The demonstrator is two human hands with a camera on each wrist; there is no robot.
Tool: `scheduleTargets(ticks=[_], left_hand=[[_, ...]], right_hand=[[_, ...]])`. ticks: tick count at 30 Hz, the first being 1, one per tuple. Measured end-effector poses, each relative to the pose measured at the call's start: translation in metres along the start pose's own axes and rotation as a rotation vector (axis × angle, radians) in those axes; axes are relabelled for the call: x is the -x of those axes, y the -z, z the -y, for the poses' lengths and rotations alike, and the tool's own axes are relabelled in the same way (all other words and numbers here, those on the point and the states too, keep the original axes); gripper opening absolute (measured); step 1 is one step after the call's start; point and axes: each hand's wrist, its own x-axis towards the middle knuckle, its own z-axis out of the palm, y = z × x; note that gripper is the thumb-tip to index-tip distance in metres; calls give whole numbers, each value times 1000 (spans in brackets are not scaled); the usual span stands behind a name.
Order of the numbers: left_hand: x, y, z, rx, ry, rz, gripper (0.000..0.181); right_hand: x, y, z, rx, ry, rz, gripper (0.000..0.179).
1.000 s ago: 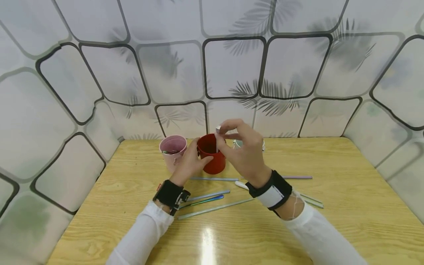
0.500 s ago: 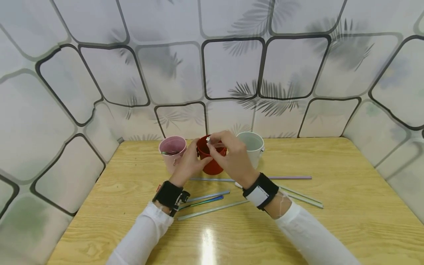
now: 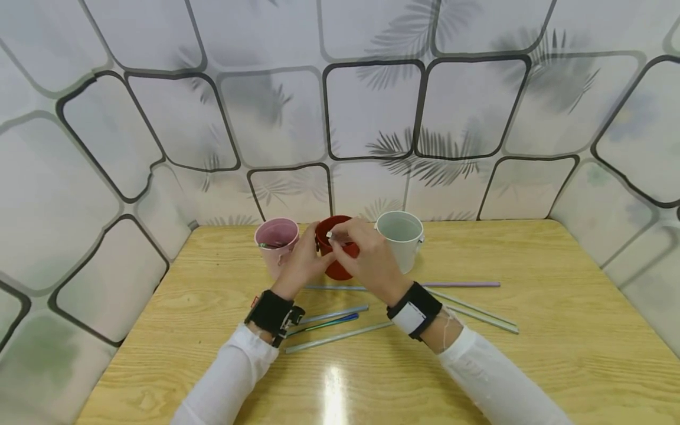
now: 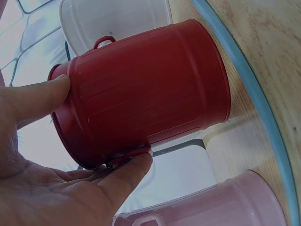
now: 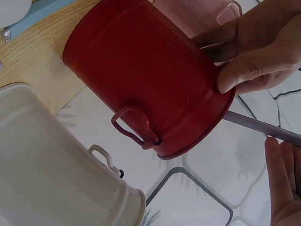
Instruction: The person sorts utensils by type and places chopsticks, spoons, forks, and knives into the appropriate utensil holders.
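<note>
My left hand (image 3: 301, 267) grips the red bucket (image 3: 340, 270) from its left. In the left wrist view the thumb presses the red bucket (image 4: 146, 84) near the rim, while other fingers lie by its handle loop. My right hand (image 3: 372, 255) is over the bucket's mouth and pinches a thin square-ended stick (image 3: 329, 235). The greyish-lilac shaft of this stick (image 5: 263, 126) runs into the mouth in the right wrist view; its lower end is hidden inside the bucket.
A pink bucket (image 3: 273, 261) with thin items inside stands left, a white bucket (image 3: 408, 245) right. In front lie a lilac stick (image 3: 467, 284), pale green sticks (image 3: 340, 338), bluish sticks (image 3: 337, 312) and a shiny blue-green utensil (image 3: 325, 323). A patterned backdrop (image 3: 372, 112) rises behind.
My right hand has moved down and to the left, lowering the stick further into the red bucket and uncovering the white bucket. The left hand keeps its place.
</note>
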Motion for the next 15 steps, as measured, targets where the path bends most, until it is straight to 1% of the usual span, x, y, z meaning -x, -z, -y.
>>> scheduleTargets(ticks=[6,15], left_hand=[[0,-1,1,-37,1,-23,61],[0,-1,1,-30,-14,-26,58]], right_hand=[[3,-1,3,28,6,13,18],[6,-1,4,41,8,17,18]])
